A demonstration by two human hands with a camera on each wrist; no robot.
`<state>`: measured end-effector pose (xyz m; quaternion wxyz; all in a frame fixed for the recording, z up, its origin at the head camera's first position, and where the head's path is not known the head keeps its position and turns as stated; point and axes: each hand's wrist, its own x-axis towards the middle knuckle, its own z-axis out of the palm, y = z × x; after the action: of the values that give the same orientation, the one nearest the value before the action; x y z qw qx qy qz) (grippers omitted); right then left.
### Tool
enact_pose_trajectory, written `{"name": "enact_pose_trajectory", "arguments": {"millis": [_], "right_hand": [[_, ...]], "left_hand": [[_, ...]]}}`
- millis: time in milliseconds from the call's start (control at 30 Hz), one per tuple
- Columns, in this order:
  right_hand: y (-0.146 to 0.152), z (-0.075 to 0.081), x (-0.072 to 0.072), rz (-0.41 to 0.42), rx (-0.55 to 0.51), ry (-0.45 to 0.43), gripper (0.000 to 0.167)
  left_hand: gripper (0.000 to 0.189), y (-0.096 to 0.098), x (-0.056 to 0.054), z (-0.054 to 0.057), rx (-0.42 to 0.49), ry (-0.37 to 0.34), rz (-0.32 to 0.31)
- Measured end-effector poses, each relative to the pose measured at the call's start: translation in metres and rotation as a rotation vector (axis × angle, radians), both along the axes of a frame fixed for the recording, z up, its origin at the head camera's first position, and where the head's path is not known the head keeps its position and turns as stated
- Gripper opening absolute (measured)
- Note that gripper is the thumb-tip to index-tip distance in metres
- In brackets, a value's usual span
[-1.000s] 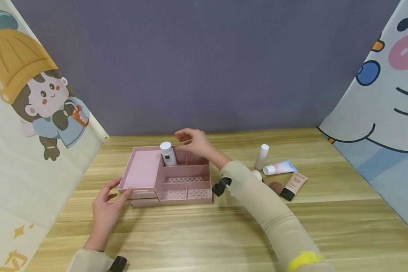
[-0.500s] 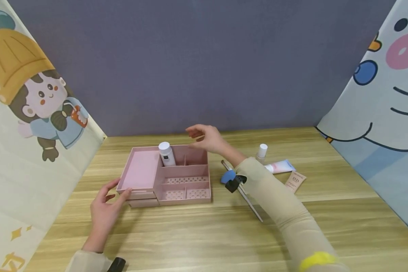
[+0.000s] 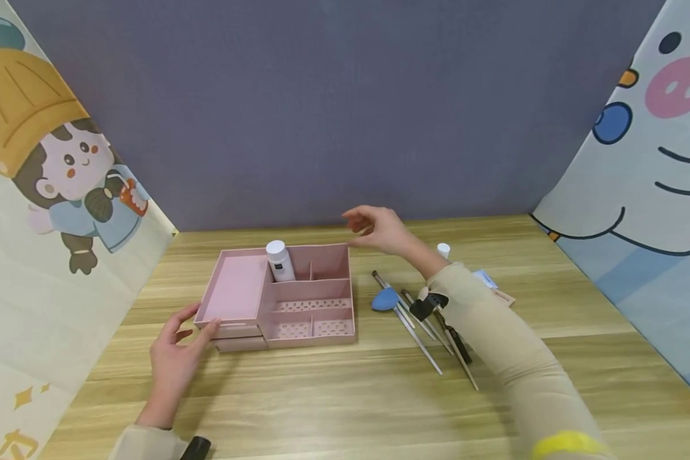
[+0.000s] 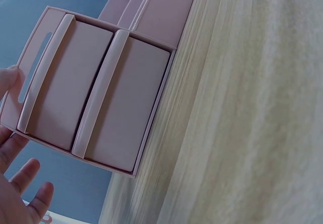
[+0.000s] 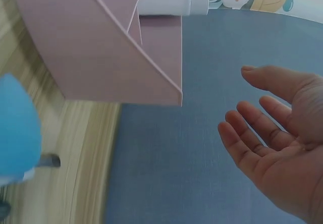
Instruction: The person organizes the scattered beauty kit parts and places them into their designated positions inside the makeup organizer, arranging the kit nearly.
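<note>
A pink makeup organizer [image 3: 310, 291] stands left of centre in the head view, with a flat tray top and two drawers at its left. A white bottle with a white cap [image 3: 282, 263] stands upright in its back compartment. My left hand [image 3: 172, 358] holds the front left corner, thumb at the front edge and index finger along the side; its other fingers spread free in the left wrist view. Just past the back right corner, my right hand [image 3: 382, 230] hovers with fingers loosely bent and nothing in them. In the right wrist view its palm [image 5: 287, 168] shows bare.
Right of the organizer lie several makeup brushes [image 3: 422, 351] and a blue teardrop sponge [image 3: 385, 299]. A white-capped bottle [image 3: 443, 250], a blue-white tube [image 3: 485, 278] and a beige tube [image 3: 505, 297] are partly hidden behind the right sleeve. A grey panel [image 3: 345, 115] borders the table's back.
My right hand has moved right, away from the white bottle and off the organizer, uncovering its back compartments and the brushes. My left hand keeps its hold on the corner.
</note>
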<state>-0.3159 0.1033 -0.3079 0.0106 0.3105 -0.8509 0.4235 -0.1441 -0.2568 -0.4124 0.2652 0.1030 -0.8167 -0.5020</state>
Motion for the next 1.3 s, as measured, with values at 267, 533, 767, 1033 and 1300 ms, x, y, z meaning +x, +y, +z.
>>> {"name": "enact_pose_trajectory", "arguments": {"millis": [267, 533, 767, 1033, 1300], "right_hand": [[0.018, 0.003, 0.004, -0.001, 0.029, -0.007, 0.053], [0.042, 0.005, 0.008, -0.022, 0.071, -0.003, 0.054], [0.064, 0.007, 0.009, -0.049, 0.098, 0.004, 0.055], [0.085, 0.006, 0.006, -0.070, 0.124, 0.012, 0.054], [0.108, 0.001, 0.005, -0.129, 0.124, -0.032, 0.053]], "left_hand": [[0.043, -0.001, 0.001, 0.001, -0.001, 0.007, 0.000], [0.043, -0.002, 0.001, 0.000, -0.007, -0.004, 0.000], [0.043, -0.001, 0.001, 0.001, -0.007, -0.006, 0.007], [0.042, -0.002, 0.001, -0.002, -0.003, -0.014, 0.016], [0.043, -0.003, -0.002, -0.002, -0.013, -0.010, 0.011]]}}
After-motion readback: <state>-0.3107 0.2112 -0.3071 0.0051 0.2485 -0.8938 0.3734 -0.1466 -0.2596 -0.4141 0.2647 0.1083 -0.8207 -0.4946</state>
